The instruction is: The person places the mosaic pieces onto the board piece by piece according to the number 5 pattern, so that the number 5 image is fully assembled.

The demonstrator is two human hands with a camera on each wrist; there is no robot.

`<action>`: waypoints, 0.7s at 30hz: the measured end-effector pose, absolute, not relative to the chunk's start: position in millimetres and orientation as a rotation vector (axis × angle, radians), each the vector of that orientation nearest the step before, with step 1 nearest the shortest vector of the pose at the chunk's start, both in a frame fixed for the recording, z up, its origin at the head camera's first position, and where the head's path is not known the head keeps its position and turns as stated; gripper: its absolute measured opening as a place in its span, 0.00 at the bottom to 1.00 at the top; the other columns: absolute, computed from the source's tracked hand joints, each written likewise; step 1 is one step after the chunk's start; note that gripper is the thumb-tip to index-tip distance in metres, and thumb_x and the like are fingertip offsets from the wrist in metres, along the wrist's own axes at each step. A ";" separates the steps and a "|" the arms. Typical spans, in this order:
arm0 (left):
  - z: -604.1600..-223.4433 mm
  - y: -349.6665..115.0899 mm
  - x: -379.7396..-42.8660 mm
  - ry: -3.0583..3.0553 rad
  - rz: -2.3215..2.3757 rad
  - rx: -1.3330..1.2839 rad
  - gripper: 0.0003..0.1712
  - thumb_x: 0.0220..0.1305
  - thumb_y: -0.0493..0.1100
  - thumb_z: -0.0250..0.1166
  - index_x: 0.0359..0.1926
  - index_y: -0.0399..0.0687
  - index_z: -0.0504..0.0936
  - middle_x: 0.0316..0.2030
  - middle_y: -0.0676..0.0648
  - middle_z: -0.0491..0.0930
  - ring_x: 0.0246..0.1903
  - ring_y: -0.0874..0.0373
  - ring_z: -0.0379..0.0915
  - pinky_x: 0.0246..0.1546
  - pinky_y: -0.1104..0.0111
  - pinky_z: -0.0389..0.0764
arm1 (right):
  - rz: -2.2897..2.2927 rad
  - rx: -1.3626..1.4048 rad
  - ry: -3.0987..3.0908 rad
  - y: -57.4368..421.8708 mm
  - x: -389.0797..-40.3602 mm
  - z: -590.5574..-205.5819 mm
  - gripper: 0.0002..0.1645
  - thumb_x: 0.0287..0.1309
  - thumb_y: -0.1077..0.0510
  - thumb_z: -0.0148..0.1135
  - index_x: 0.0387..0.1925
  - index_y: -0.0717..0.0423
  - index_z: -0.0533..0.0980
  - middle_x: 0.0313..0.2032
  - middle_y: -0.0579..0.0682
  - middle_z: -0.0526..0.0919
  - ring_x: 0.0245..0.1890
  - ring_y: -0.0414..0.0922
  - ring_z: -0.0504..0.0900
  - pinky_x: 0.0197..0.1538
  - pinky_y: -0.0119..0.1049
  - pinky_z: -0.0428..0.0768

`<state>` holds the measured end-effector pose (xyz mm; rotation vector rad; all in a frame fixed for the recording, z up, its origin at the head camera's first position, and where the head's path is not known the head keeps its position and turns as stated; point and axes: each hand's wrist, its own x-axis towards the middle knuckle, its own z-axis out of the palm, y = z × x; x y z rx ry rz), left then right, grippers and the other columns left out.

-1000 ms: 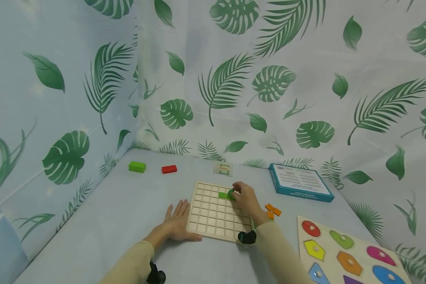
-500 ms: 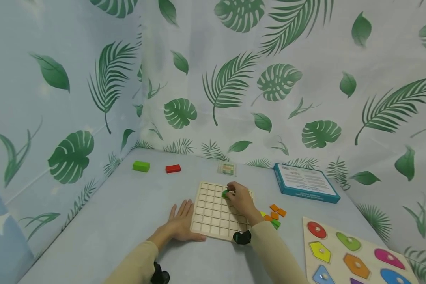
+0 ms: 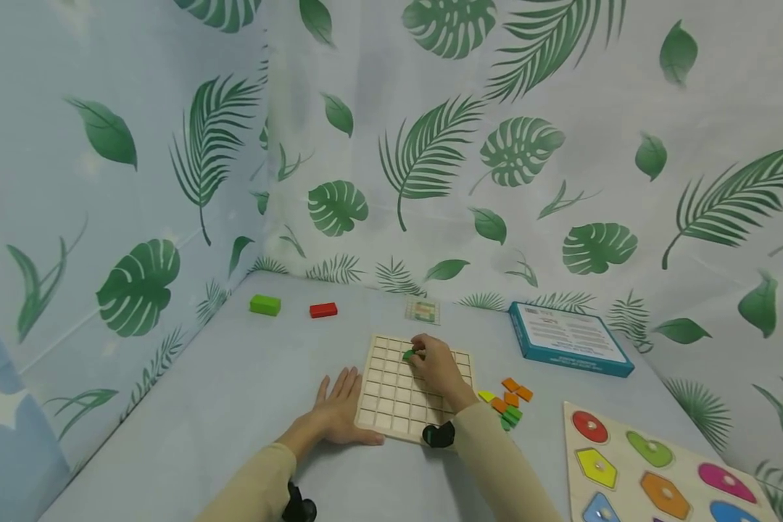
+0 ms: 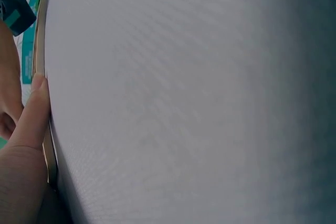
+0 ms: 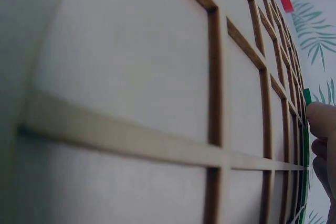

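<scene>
A square wooden grid board lies on the table in the head view. My right hand reaches over its far part and pinches a green tile between thumb and fingertips. The right wrist view shows the pinched tile on edge above the grid, with a green strip lying in the far row beneath the hand. Flat on the table, my left hand has its straight fingers beside the board's left edge. Its thumb touches the board's near edge in the left wrist view.
Loose orange, yellow and green tiles lie right of the board. Further right are a shape puzzle and a blue box. Toward the back are a pattern card, a red block and a green block.
My right hand has moved left over the board with the green tile, and now covers the green squares seen earlier. More loose tiles show beside its forearm. The left hand stays put.
</scene>
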<state>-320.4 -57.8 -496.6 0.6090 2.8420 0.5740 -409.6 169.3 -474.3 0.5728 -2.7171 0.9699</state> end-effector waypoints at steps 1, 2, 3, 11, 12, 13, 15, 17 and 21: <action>-495.4 -57.6 -319.5 2.843 0.575 0.608 0.71 0.43 0.79 0.60 0.73 0.36 0.42 0.73 0.37 0.37 0.71 0.45 0.25 0.64 0.46 0.27 | 0.956 0.568 -2.722 168.7 -409.9 -474.6 0.19 0.57 0.65 0.64 0.51 0.66 0.74 0.42 0.56 0.80 0.42 0.50 0.82 0.44 0.37 0.79; -493.7 -57.5 -318.7 2.842 0.578 0.607 0.71 0.43 0.78 0.61 0.73 0.36 0.43 0.73 0.37 0.38 0.71 0.45 0.26 0.64 0.46 0.28 | 0.935 0.568 -2.725 168.5 -410.1 -475.1 0.19 0.57 0.65 0.64 0.50 0.66 0.74 0.41 0.55 0.80 0.42 0.50 0.81 0.44 0.37 0.79; -491.9 -57.5 -318.0 2.840 0.580 0.604 0.71 0.43 0.78 0.61 0.72 0.36 0.43 0.72 0.37 0.38 0.71 0.45 0.27 0.64 0.46 0.28 | 0.918 0.563 -2.730 168.0 -410.4 -475.3 0.19 0.57 0.65 0.64 0.50 0.65 0.74 0.41 0.55 0.80 0.42 0.50 0.81 0.44 0.38 0.79; -482.9 -56.0 -313.1 2.824 0.587 0.616 0.71 0.44 0.79 0.60 0.72 0.34 0.42 0.72 0.36 0.38 0.71 0.45 0.27 0.64 0.46 0.28 | 0.866 0.549 -2.749 169.8 -408.9 -474.6 0.20 0.56 0.63 0.66 0.51 0.63 0.75 0.39 0.52 0.80 0.42 0.49 0.80 0.43 0.39 0.79; -483.0 -55.5 -313.2 2.824 0.588 0.616 0.72 0.44 0.79 0.60 0.72 0.34 0.42 0.72 0.36 0.38 0.71 0.45 0.26 0.64 0.46 0.28 | 0.862 0.552 -2.749 170.4 -408.6 -474.6 0.20 0.55 0.63 0.66 0.51 0.63 0.75 0.39 0.52 0.80 0.42 0.49 0.79 0.43 0.39 0.79; -483.8 -55.2 -313.7 2.823 0.577 0.613 0.72 0.44 0.79 0.59 0.72 0.34 0.42 0.72 0.36 0.37 0.71 0.45 0.26 0.65 0.47 0.27 | 0.860 0.555 -2.749 171.0 -408.3 -474.7 0.20 0.55 0.63 0.66 0.51 0.63 0.75 0.39 0.52 0.80 0.42 0.49 0.79 0.43 0.39 0.79; -484.6 -54.5 -314.1 2.828 0.574 0.606 0.71 0.44 0.78 0.60 0.72 0.34 0.43 0.72 0.36 0.38 0.71 0.45 0.26 0.65 0.47 0.28 | 0.855 0.563 -2.748 172.0 -408.1 -474.5 0.20 0.56 0.63 0.66 0.51 0.63 0.75 0.39 0.53 0.81 0.43 0.49 0.79 0.44 0.39 0.79; -485.5 -54.3 -314.8 2.822 0.539 0.592 0.71 0.45 0.78 0.60 0.73 0.35 0.41 0.73 0.37 0.36 0.71 0.47 0.25 0.65 0.48 0.27 | 0.862 0.564 -2.750 172.8 -407.8 -473.9 0.20 0.56 0.63 0.65 0.51 0.63 0.75 0.40 0.53 0.81 0.44 0.50 0.79 0.45 0.39 0.78; -480.0 -56.1 -312.1 2.816 0.558 0.568 0.70 0.45 0.76 0.62 0.72 0.34 0.43 0.72 0.37 0.38 0.71 0.45 0.27 0.65 0.47 0.29 | 0.920 0.568 -2.745 174.2 -405.9 -471.2 0.21 0.58 0.63 0.63 0.53 0.64 0.74 0.44 0.55 0.81 0.46 0.52 0.79 0.47 0.42 0.78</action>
